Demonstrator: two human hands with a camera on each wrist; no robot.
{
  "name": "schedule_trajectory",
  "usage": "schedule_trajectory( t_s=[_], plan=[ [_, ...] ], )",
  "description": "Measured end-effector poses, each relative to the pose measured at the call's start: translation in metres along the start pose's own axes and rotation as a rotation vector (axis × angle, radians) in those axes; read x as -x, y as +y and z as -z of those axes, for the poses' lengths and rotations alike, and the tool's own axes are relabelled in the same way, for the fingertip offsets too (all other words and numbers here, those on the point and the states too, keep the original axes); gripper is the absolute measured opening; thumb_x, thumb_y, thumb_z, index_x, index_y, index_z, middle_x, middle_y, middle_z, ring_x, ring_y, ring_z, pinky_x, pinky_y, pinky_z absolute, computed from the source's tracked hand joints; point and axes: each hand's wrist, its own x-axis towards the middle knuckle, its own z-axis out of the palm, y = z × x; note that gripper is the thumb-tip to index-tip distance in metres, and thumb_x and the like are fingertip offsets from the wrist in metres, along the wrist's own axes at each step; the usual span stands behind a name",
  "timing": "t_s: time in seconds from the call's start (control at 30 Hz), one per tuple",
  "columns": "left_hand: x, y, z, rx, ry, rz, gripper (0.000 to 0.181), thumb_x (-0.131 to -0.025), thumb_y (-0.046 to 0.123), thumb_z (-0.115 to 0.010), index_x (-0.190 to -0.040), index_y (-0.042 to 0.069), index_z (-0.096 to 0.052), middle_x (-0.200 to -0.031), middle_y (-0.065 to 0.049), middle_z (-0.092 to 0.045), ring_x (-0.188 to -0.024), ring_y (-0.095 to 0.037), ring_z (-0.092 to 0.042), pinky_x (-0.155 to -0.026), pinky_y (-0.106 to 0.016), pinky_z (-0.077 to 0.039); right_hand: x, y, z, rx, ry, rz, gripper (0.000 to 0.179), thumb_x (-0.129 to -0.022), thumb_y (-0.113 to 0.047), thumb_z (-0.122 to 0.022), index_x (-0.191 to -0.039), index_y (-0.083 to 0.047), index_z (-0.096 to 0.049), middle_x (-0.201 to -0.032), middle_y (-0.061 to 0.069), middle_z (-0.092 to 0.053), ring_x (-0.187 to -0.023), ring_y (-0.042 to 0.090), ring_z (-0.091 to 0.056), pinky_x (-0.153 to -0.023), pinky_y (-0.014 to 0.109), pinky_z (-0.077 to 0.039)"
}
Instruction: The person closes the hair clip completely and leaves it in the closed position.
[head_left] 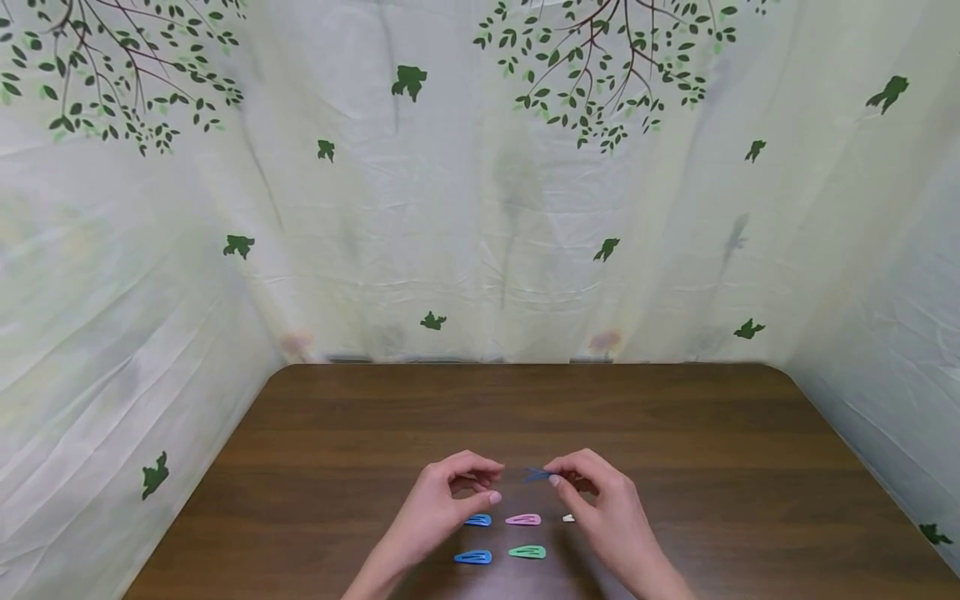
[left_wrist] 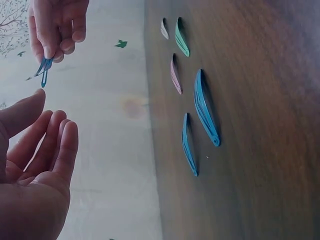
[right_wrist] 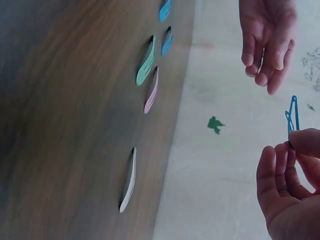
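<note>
Between the thumb and fingers of my right hand (head_left: 603, 500) is a blue snap hair clip (head_left: 536, 475), pinched at one end above the table. Its two parts stand spread apart, as the right wrist view shows of the clip (right_wrist: 295, 112). My left hand (head_left: 442, 498) is held just left of the clip, fingers loosely bent and thumb apart, holding nothing. Below the hands lie two more blue clips (left_wrist: 206, 107), a pink clip (head_left: 523, 519), a green clip (head_left: 527, 552) and a white clip (right_wrist: 128, 182), which the right hand partly hides in the head view.
The clips lie in two loose rows on a brown wooden table (head_left: 337, 433) with rounded far corners. Pale cloth (head_left: 480, 208) printed with branches and green birds hangs behind the table and along both sides.
</note>
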Motion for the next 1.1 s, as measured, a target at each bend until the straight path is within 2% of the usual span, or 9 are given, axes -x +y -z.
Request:
schedule_trajectory(
  t_s=[0.17, 0.4, 0.63, 0.8, 0.97, 1.1],
  plan=[
    [0.006, 0.005, -0.001, 0.016, 0.022, -0.007, 0.026, -0.082, 0.007, -0.079, -0.106, 0.013, -0.072, -0.101, 0.001, -0.068, -0.089, -0.027, -0.066, -0.081, -0.031, -0.055, 0.006, -0.004, -0.002, -0.045, 0.018, 0.012, 0.023, -0.089, -0.005, -0.072, -0.097, -0.027, -0.07, -0.094, -0.013, -0.064, -0.081, 0.009, -0.063, -0.073, 0.028, -0.055],
    [0.01, 0.011, -0.007, -0.002, 0.049, -0.033, 0.028, -0.082, 0.008, -0.08, -0.107, 0.017, -0.072, -0.1, 0.004, -0.067, -0.09, -0.016, -0.064, -0.082, -0.033, -0.055, 0.011, -0.004, -0.007, -0.063, 0.031, 0.02, 0.023, -0.089, -0.005, -0.072, -0.098, -0.025, -0.07, -0.094, -0.011, -0.064, -0.081, 0.009, -0.064, -0.071, 0.029, -0.055],
    [0.011, 0.012, -0.011, -0.047, 0.058, -0.1, 0.028, -0.082, 0.013, -0.081, -0.108, 0.019, -0.071, -0.101, 0.007, -0.068, -0.09, -0.013, -0.064, -0.081, -0.033, -0.055, 0.013, -0.003, -0.01, -0.031, 0.028, 0.097, 0.027, -0.084, 0.003, -0.074, -0.098, -0.021, -0.071, -0.092, -0.007, -0.065, -0.077, 0.009, -0.063, -0.066, 0.027, -0.054],
    [0.012, 0.013, -0.013, -0.091, 0.049, -0.096, 0.029, -0.082, 0.014, -0.081, -0.108, 0.023, -0.071, -0.099, 0.011, -0.066, -0.089, -0.011, -0.063, -0.082, -0.031, -0.054, 0.013, -0.002, -0.011, -0.035, 0.027, 0.139, 0.03, -0.082, 0.006, -0.075, -0.098, -0.019, -0.071, -0.089, -0.006, -0.065, -0.075, 0.009, -0.062, -0.064, 0.027, -0.054],
    [0.012, 0.015, -0.015, -0.088, 0.033, -0.095, 0.025, -0.085, 0.026, -0.079, -0.107, 0.018, -0.072, -0.098, 0.011, -0.066, -0.088, -0.012, -0.063, -0.082, -0.03, -0.053, 0.013, -0.002, -0.012, -0.046, 0.019, 0.166, 0.031, -0.082, 0.007, -0.074, -0.099, -0.018, -0.071, -0.089, -0.005, -0.064, -0.074, 0.009, -0.061, -0.063, 0.027, -0.054],
    [0.012, 0.015, -0.017, -0.075, 0.043, -0.091, 0.023, -0.086, 0.03, -0.077, -0.105, 0.018, -0.073, -0.096, 0.01, -0.067, -0.086, -0.012, -0.064, -0.08, -0.031, -0.054, 0.014, -0.004, -0.013, -0.035, 0.014, 0.168, 0.031, -0.083, 0.006, -0.074, -0.099, -0.02, -0.071, -0.089, -0.006, -0.064, -0.075, 0.008, -0.061, -0.064, 0.027, -0.054]
  ],
)
